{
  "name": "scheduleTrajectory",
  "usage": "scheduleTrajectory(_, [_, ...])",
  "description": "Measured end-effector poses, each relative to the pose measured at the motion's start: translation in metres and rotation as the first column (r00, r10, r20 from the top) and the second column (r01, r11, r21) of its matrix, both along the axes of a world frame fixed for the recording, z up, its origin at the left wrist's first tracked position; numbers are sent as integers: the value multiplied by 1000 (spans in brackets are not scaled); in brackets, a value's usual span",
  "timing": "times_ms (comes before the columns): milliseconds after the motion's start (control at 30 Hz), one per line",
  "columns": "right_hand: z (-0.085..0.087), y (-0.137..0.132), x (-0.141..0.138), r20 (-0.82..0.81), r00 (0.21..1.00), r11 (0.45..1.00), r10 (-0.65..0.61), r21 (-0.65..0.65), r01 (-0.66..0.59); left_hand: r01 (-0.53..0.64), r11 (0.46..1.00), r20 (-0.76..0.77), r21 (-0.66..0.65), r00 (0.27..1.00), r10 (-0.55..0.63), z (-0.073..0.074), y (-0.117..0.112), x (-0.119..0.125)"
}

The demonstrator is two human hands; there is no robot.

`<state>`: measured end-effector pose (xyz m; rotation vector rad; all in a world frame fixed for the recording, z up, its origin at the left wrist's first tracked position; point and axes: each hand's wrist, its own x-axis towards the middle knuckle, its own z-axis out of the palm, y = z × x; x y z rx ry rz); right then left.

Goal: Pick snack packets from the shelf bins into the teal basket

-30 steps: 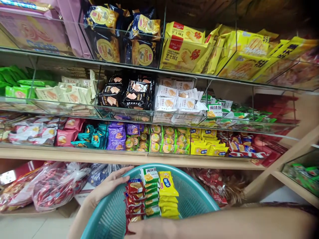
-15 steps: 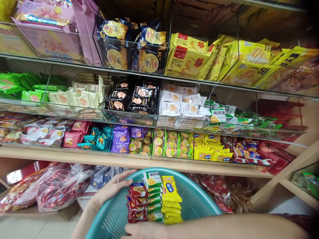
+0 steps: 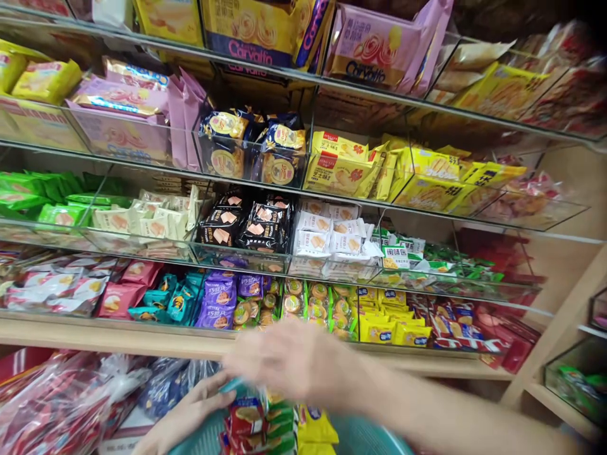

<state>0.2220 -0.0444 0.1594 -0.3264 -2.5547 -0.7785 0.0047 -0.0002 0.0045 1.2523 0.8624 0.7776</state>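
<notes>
My left hand (image 3: 199, 404) grips the rim of a teal plastic basket (image 3: 202, 437) at its left side, thumb on top. Inside the basket stand rows of small snack packets: red-and-blue packets (image 3: 245, 419), green-and-white packets (image 3: 281, 422) and yellow packets (image 3: 317, 430). Above the packets and just under the lowest shelf is my right hand (image 3: 294, 363), smeared by motion. It covers part of the basket's far rim, and whether its fingers hold anything does not show. The basket's near part lies outside the view.
Glass-fronted shelves hold purple packets (image 3: 218, 300), round biscuits in clear packs (image 3: 318, 300), yellow packets (image 3: 379, 325), black packets (image 3: 263, 221) and white packets (image 3: 332, 234). A wooden shelf edge (image 3: 118, 332) runs above the basket. Bagged red goods (image 3: 52, 404) lie lower left.
My right hand has risen from the near side of the packets to above them. The view has tilted up, so shelves and basket sit lower. My left hand stays on the rim.
</notes>
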Motion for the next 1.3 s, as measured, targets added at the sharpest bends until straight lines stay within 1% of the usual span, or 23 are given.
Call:
scheduleTrajectory(33, [26,8,13,-48,998,999,-50,-3,50,33,999,22,-14,999,-32,-1,1,0])
scheduleTrajectory(67, [50,18,26,-95,988,992,-125,-16,124,67,997,40,-27,997,-66,-3,3,-1])
scheduleTrajectory(100, [69,28,39,-156,962,974,-225,-45,220,84,996,49,-35,995,-82,-5,4,-2])
scheduleTrajectory(133, [85,40,52,-187,930,949,-316,-70,308,81,996,45,-34,996,-80,-7,6,-2])
scheduleTrajectory(167, [97,51,65,-209,890,915,-404,-86,395,74,997,37,-27,997,-73,-8,7,-3])
scheduleTrajectory(233, [109,73,85,-218,812,840,-542,-98,534,69,997,28,-21,997,-68,-9,8,-3])
scheduleTrajectory(300, [113,92,98,-200,754,779,-626,-109,618,75,997,33,-18,997,-74,-8,8,-2])
scheduleTrajectory(333, [114,100,101,-187,737,760,-650,-116,640,76,997,35,-17,997,-75,-7,7,-2])
scheduleTrajectory(400, [114,113,103,-166,724,743,-669,-125,658,68,998,31,-18,997,-68,-4,6,-1])
scheduleTrajectory(533, [117,128,93,-143,730,744,-669,-113,659,66,998,33,-10,997,-66,-5,6,-2])
scheduleTrajectory(633, [120,133,84,-102,720,728,-686,-90,680,88,996,44,-1,995,-88,-9,7,-3])
scheduleTrajectory(733, [122,136,78,-79,709,713,-701,-76,697,84,996,31,11,996,-85,-9,8,-3])
scheduleTrajectory(867, [123,142,79,-62,694,697,-717,-65,714,50,999,-15,15,999,-50,-6,7,-3])
scheduleTrajectory(933, [123,144,82,-64,689,692,-722,-60,719,54,998,-17,14,998,-54,-7,8,-3])
scheduleTrajectory(1100, [122,148,85,-56,702,704,-710,-42,709,67,997,-33,39,997,-66,-11,10,-4])
scheduleTrajectory(1200, [125,146,82,-60,714,716,-698,-15,698,63,996,-66,58,996,-59,-12,12,-4])
scheduleTrajectory(1300, [125,142,78,-77,728,729,-681,23,684,76,996,-52,44,996,-74,-14,13,-4])
